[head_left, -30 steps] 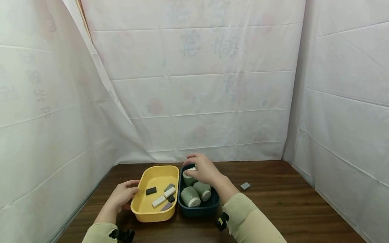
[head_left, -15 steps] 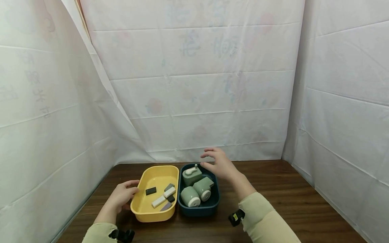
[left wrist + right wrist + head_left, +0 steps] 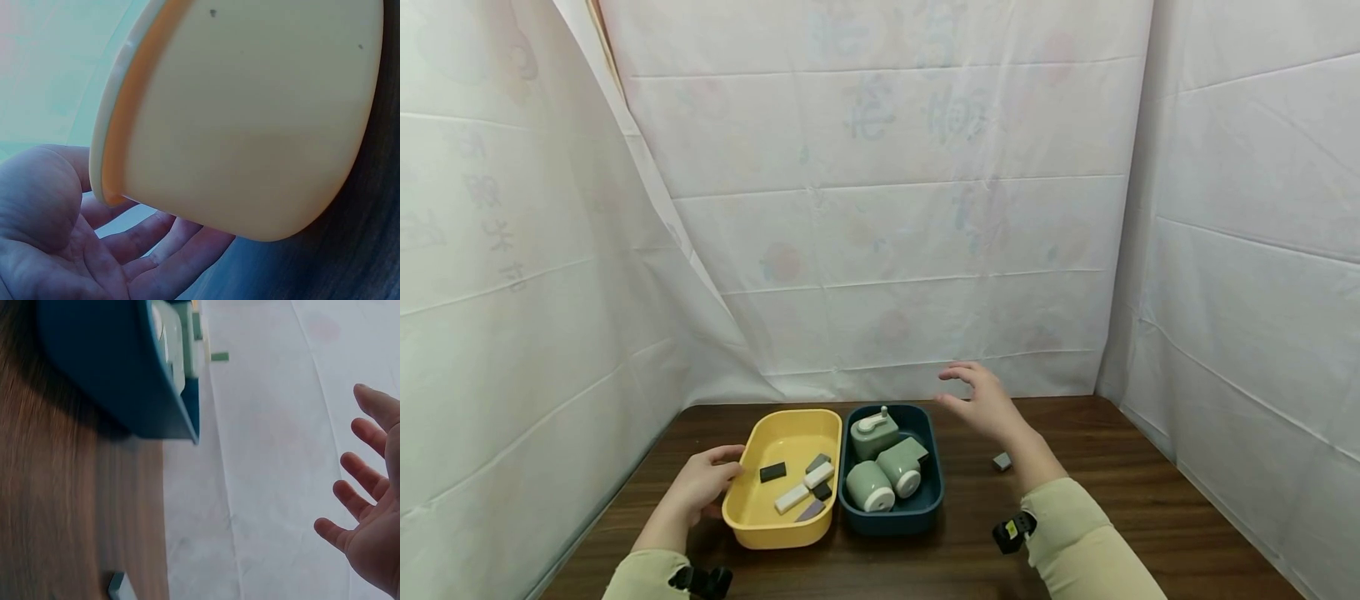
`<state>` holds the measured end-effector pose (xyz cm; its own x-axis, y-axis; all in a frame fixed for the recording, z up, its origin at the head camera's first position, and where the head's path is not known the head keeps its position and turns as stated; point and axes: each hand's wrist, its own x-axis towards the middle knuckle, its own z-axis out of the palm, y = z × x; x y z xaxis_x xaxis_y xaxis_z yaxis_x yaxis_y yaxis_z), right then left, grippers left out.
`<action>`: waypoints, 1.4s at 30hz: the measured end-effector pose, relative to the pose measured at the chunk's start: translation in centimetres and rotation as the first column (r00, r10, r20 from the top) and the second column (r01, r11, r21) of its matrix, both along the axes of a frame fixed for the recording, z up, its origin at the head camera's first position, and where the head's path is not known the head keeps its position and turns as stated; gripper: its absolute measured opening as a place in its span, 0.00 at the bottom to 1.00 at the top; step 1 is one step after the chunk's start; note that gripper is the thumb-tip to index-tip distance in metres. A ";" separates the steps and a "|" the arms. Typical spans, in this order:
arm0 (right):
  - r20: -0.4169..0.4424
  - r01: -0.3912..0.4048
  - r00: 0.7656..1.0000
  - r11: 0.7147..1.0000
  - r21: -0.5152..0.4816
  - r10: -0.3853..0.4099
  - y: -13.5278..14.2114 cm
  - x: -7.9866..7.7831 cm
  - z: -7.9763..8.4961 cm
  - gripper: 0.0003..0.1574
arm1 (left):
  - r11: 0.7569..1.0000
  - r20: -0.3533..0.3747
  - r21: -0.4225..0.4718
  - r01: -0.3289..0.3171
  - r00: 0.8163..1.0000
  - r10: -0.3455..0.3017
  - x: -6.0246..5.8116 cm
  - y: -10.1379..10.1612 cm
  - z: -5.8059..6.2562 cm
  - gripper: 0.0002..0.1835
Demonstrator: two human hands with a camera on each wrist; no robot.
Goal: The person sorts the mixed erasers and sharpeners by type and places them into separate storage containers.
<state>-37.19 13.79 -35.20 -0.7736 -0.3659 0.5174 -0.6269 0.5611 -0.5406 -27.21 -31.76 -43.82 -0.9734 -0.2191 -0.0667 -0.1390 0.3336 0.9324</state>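
My left hand [image 3: 706, 479] rests at the left rim of a yellow tray [image 3: 739, 521], its fingers loosely bent against it. In the left wrist view, the tray's wall [image 3: 250, 125] hides the fingertips. Inside the tray lie several small eraser-like blocks [image 3: 792, 498], white, black, grey and purple. Beside it stands a dark blue tray [image 3: 891, 523] with three sage-green objects; the back one, with a small crank, looks like a pencil sharpener [image 3: 875, 435]. My right hand [image 3: 988, 408] hovers right of the blue tray, fingers spread and holding nothing.
A small grey block [image 3: 1002, 462] lies on the dark wood table [image 3: 1120, 492] near my right forearm. White cloth [image 3: 887, 250] hangs at the back and both sides. The two trays stand side by side, nearly touching.
My right hand has moved away from the sharpener in the blue tray, rightward over the table. The sharpener stays in the tray. My left hand and the yellow tray have not moved.
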 end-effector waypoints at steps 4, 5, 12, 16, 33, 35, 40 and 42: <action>0.046 0.027 0.999 1.000 -0.013 -0.026 1.4 -0.7 -0.7 0.26 | 1.000 0.001 -0.002 0.000 1.000 0.000 0.0 0.0 0.0 0.27; 0.062 0.036 0.997 0.999 -0.015 -0.035 1.7 -0.8 -0.8 0.28 | 1.000 0.001 -0.002 0.000 1.000 0.000 0.0 0.0 0.0 0.27; 0.135 0.103 0.986 0.995 -0.011 -0.101 3.7 -1.5 -2.4 0.37 | 1.000 0.003 -0.003 -0.005 1.000 0.005 0.0 0.1 0.0 0.27; 0.153 0.124 0.981 0.992 0.002 -0.122 4.6 -1.8 -3.1 0.43 | 1.000 0.003 -0.008 -0.005 1.000 0.005 0.0 0.1 0.1 0.27; 0.219 0.172 0.957 0.979 0.108 -0.192 7.2 -2.8 -5.7 0.47 | 1.000 -0.009 -0.013 0.002 1.000 -0.002 0.0 0.2 0.1 0.27; 0.220 0.175 0.955 0.977 0.122 -0.199 7.5 -2.8 -6.2 0.47 | 1.000 -0.008 -0.014 0.001 1.000 -0.001 0.0 0.2 0.1 0.27; 0.242 0.180 0.948 0.975 0.134 -0.208 7.9 -2.7 -6.9 0.47 | 1.000 -0.003 -0.018 -0.004 1.000 0.004 0.0 0.2 0.1 0.27; 0.262 0.186 0.941 0.973 0.134 -0.215 8.1 -2.6 -7.2 0.47 | 1.000 -0.002 -0.019 -0.006 1.000 0.006 0.0 0.2 0.1 0.27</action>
<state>-39.83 21.87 -42.43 -0.9425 -0.2294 0.2429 -0.3321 0.7229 -0.6059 -27.23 -31.55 -43.70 -0.9722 -0.2262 -0.0605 -0.1392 0.3502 0.9263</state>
